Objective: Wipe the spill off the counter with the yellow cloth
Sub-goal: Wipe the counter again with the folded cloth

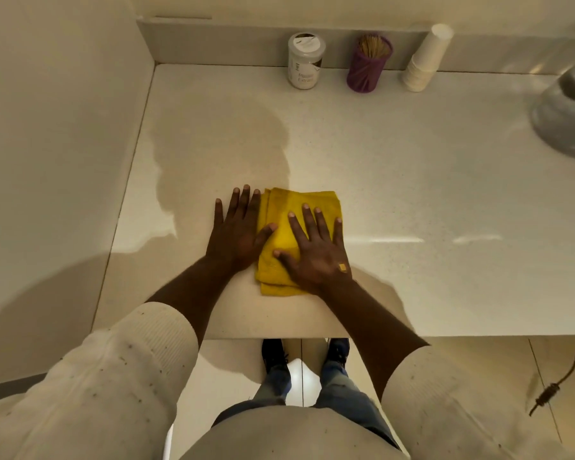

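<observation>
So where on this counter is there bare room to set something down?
The widest bare patch lies right of the yellow cloth, running toward the grey appliance. Another lies between the cloth and the back row: white jar, purple toothpick holder, paper cups. It is crowded at that row and under the left hand and right hand.

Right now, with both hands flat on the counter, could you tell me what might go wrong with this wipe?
1. Only the right hand presses the yellow cloth; the left hand lies mostly on bare counter and may smear it.
2. A wide sweep could reach the jar, purple holder or paper cups behind.
</observation>
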